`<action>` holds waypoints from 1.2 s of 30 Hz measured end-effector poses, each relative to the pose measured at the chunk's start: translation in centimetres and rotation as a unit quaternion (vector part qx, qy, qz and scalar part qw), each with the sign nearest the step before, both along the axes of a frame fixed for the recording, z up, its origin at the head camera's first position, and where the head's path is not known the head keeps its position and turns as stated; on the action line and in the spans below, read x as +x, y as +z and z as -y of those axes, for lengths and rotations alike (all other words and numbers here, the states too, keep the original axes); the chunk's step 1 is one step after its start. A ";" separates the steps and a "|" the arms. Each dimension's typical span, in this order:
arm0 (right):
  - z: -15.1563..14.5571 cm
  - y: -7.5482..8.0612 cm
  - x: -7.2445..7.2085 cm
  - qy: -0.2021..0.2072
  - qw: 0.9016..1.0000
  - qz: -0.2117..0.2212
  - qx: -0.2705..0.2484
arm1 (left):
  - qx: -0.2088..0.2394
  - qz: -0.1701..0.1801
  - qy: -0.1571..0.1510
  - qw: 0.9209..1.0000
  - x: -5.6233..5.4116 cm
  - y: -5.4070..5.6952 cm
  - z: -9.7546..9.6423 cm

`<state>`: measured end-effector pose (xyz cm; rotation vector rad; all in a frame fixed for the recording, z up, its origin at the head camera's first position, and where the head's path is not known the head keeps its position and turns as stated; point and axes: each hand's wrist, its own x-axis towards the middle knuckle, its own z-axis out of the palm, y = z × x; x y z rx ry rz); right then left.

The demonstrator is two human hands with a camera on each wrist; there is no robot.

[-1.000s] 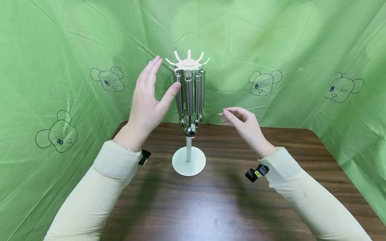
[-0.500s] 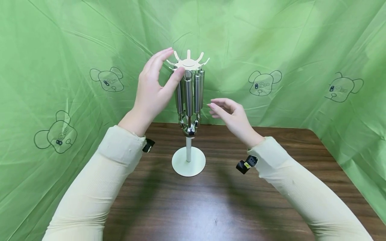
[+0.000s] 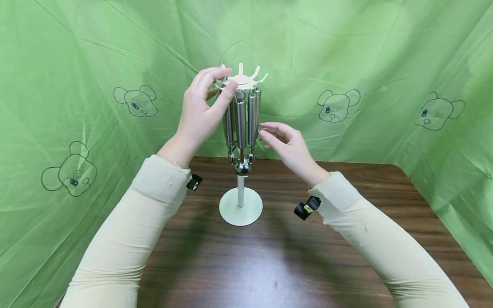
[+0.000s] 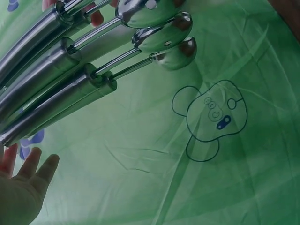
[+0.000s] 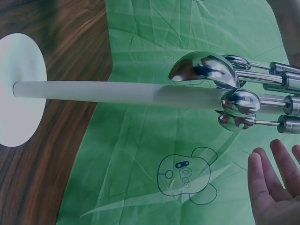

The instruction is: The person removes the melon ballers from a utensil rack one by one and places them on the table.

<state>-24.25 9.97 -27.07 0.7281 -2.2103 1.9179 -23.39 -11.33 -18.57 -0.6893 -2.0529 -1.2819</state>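
Observation:
Several steel spoons hang bowl-down from a white rack, its hooks spread like a crown at the top. My left hand is around the rack's left side, thumb in front and fingers behind it, right at the hooks. In the left wrist view, fingers of that hand show spread beside the handle ends. My right hand is to the right of the hanging spoons, its fingertips close to the lower handles. Shiny round bowls show beside the rack's post in the right wrist view.
The rack's round white base stands on a dark wood table. Green cloth printed with bear heads encloses the back and sides. Black wrist cameras sit at both cuffs.
My left hand has moved right and onto the hooks' left side from beside the rack. My right hand has come left and slightly up, close to the spoon handles. The rack has stayed put.

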 end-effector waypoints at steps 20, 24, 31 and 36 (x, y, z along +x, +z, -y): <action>0.9 0.5 0.3 0.014 0.998 -0.018 0.065 | -0.014 -0.013 0.011 1.000 -0.6 -0.5 0.3; 0.7 0.6 0.4 -0.005 0.998 -0.013 0.062 | -0.016 -0.007 0.013 1.000 -0.6 -0.4 0.2; 0.4 1.2 0.6 -0.014 0.999 -0.018 0.033 | -0.017 -0.002 0.017 1.000 -0.5 -0.2 0.3; 0.2 1.5 0.8 -0.003 1.000 -0.018 0.014 | -0.023 0.001 0.023 0.999 -0.3 -0.1 0.4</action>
